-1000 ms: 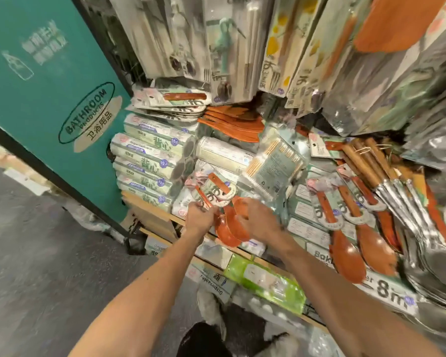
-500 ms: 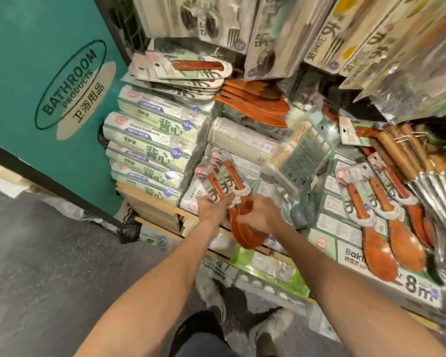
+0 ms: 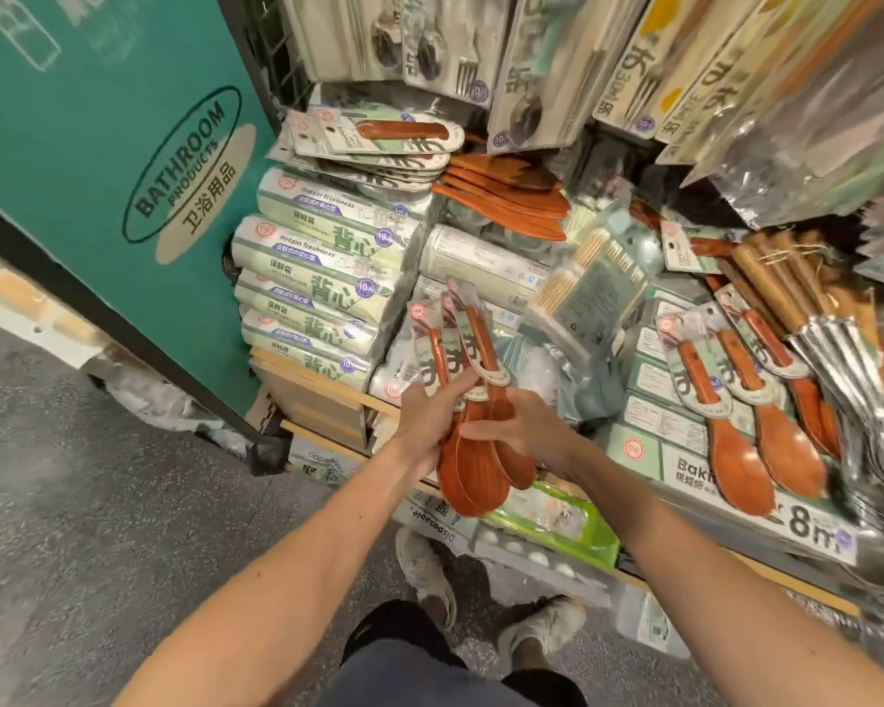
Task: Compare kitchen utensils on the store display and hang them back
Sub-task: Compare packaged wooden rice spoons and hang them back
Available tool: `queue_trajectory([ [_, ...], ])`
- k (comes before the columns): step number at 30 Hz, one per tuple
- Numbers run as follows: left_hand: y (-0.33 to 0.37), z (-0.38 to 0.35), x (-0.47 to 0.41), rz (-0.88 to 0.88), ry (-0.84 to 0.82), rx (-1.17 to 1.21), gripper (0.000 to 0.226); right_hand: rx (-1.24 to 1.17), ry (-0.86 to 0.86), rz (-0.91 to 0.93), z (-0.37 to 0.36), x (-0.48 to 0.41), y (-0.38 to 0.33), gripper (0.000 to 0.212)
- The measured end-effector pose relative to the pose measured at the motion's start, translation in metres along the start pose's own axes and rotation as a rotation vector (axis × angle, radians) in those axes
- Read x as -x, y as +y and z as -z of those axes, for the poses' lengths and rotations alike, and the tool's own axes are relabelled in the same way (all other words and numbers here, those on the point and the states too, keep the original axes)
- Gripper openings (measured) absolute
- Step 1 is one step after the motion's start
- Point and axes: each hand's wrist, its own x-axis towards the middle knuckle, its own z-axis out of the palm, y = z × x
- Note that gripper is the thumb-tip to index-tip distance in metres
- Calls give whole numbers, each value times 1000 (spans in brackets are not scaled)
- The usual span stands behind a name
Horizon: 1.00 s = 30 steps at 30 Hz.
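The left grip [image 3: 430, 418] curls round the wooden spoons [image 3: 468, 482] at their handles; the right grip [image 3: 529, 433], just beside, pinches their bowls.

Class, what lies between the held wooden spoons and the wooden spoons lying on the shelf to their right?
In the head view, a crumpled pale plastic packet lies between the held spoons and the shelf spoons.

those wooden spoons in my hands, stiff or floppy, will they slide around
The wooden spoons look rigid and probably light: the left hand holds several by their handles. Their glossy bowls overlap at the right hand, so they may slide apart.
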Motion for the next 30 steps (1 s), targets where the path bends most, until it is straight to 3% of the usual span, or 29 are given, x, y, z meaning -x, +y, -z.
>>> queue_trajectory([
  [6,14,-23,53,-42,-6,30,34,-86,65,144,-4,52,-7,30],
  [12,24,-70,98,-138,-59,-22,32,31,158,277,12,111,-28,25],
  [17,32,-110,122,-232,-145,-58,27,11,249,346,33,162,-49,5],
  [22,36,-154,157,-327,-193,-112,23,-127,393,213,71,199,-59,74],
  [25,35,-177,173,-374,-252,-158,28,-368,365,220,99,228,-67,53],
  [30,31,-217,201,-472,-354,-270,36,-431,343,343,136,270,-80,29],
])
